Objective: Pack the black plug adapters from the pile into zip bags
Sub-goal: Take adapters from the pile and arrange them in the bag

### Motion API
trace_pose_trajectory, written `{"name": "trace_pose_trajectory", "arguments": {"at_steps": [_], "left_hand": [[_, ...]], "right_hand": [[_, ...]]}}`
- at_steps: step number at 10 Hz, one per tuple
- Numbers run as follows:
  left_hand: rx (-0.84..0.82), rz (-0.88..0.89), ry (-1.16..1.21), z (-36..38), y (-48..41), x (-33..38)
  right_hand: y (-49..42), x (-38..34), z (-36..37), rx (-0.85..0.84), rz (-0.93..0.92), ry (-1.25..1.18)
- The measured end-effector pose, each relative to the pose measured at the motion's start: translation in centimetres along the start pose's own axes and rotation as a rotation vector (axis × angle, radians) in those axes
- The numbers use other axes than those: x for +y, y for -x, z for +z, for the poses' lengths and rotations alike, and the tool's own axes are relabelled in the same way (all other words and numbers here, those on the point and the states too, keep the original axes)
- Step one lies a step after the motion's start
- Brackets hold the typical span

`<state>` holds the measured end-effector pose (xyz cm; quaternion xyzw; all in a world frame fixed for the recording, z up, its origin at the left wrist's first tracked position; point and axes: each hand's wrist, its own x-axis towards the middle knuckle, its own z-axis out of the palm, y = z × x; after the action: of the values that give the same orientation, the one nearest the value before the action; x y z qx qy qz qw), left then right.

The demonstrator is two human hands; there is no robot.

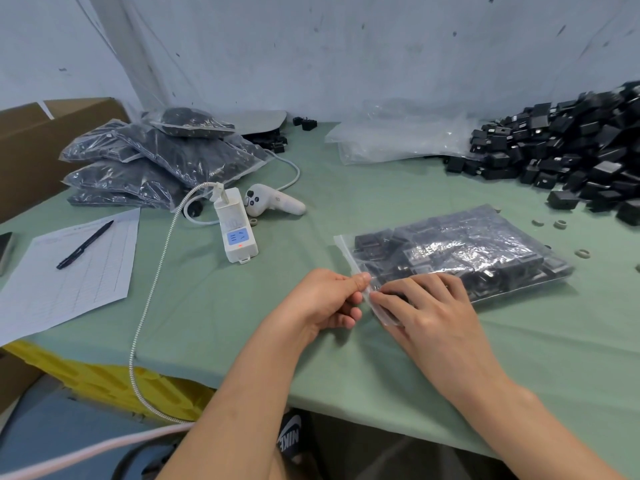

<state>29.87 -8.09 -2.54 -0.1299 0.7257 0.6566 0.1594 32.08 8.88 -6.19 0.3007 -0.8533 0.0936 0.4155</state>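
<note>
Pinching the zip strip (347, 252) of the filled zip bag (460, 251), I have the one relation that matters right under my fingers: the strip runs along the bag's left edge, from just beside my hands away toward the far left corner, while the bag's long axis stretches off to my right, packed with black plug adapters (415, 258). My left hand (325, 299) is curled, thumb (362, 279) and forefinger nipped onto the strip part-way along it. My right hand (426, 313) lies on the near end of the bag's mouth, fingers laid nearly straight and pressing the plastic flat onto the table (277, 323); I cannot tell whether its thumb has any plastic caught under it. The fingertips of the two hands almost touch. I judge this to be the sealing step, and since the strip's free run lies up and away from my left hand, that hand is the nearer one to slide along it while the right pins the bag. Whether that stretch is already pressed closed is too fine to see. Beyond the bag, the loose pile (571, 150) sits far right, empty bags (398, 140) beside it, and finished bags (156, 161) are stacked far left.
</note>
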Motion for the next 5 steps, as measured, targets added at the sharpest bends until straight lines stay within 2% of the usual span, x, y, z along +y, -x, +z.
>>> {"name": "trace_pose_trajectory", "arguments": {"at_steps": [5], "left_hand": [[-0.005,-0.003,0.021,-0.05,-0.24,-0.05]], "right_hand": [[-0.01,0.02,0.11,0.005,0.0,-0.001]]}}
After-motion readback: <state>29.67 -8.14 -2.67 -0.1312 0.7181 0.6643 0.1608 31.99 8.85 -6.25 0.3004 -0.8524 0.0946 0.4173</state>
